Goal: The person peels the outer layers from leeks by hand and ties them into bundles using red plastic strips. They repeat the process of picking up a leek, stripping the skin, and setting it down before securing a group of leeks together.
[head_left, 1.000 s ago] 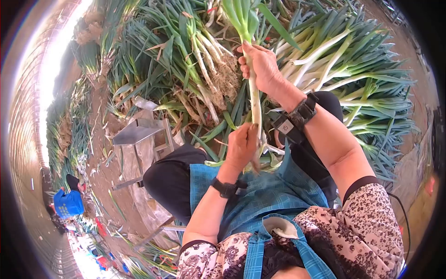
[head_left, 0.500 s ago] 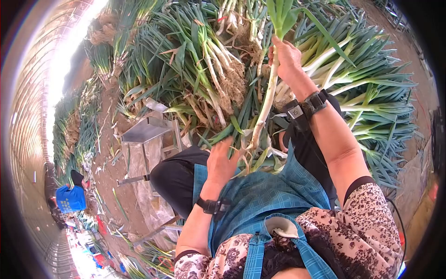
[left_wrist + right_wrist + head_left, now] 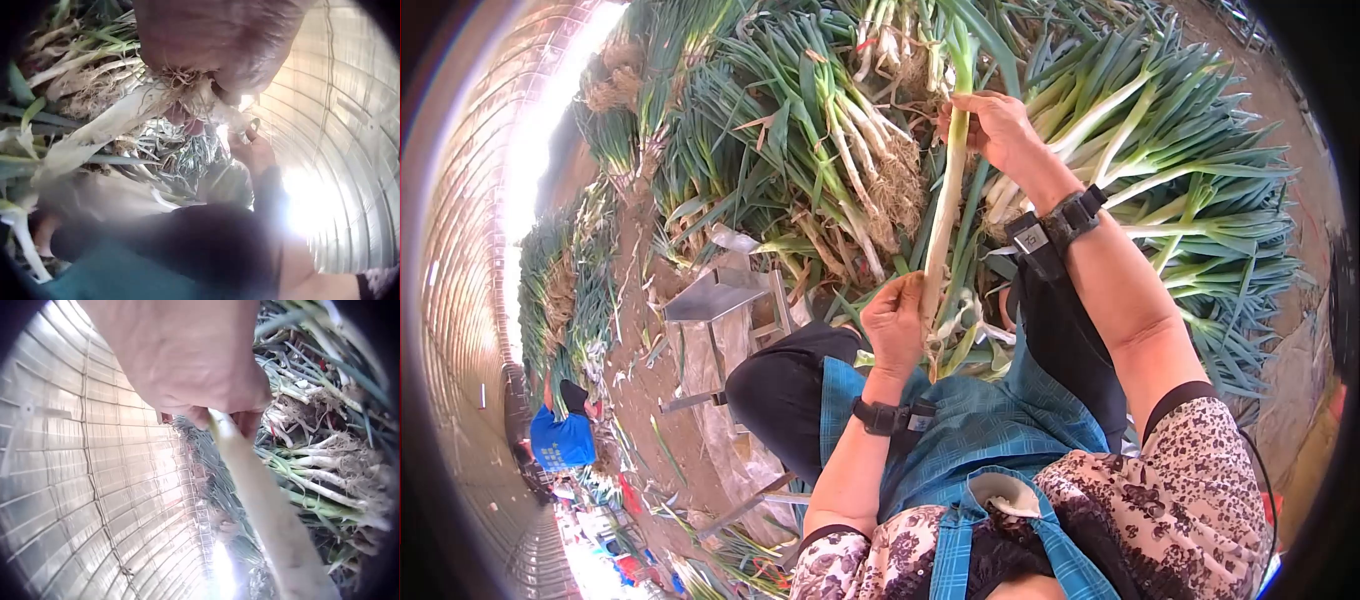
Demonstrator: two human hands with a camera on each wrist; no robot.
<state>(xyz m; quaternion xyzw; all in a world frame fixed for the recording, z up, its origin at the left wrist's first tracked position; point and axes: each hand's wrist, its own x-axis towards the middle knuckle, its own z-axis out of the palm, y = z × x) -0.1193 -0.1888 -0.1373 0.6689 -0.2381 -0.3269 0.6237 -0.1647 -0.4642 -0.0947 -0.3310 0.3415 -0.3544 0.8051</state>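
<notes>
A long green onion (image 3: 943, 210) stands nearly upright in front of the body, white stalk down and green leaves up. High on the stalk, just below the leaves, my right hand (image 3: 995, 128) grips it. My left hand (image 3: 897, 318), fingers curled, pinches at its lower part. The left wrist view shows stringy roots (image 3: 187, 81) right at the left fingers, with a pale strip of skin (image 3: 100, 128) trailing away from them. In the right wrist view the bare white stalk (image 3: 269, 506) runs down from the right hand (image 3: 187, 356).
Unpeeled green onions with roots (image 3: 850, 150) lie ahead; a pile of cleaner white-stalked ones (image 3: 1190, 190) is at the right. A metal stool (image 3: 715, 295) stands left of the knee (image 3: 785, 385). Peeled scraps (image 3: 975, 335) lie between the legs. A person in blue (image 3: 563, 440) is far left.
The left hand came off the lower stalk with spread fingers, then returned and pinches there again. The right hand moved out to the right with the green onion, then slightly back.
</notes>
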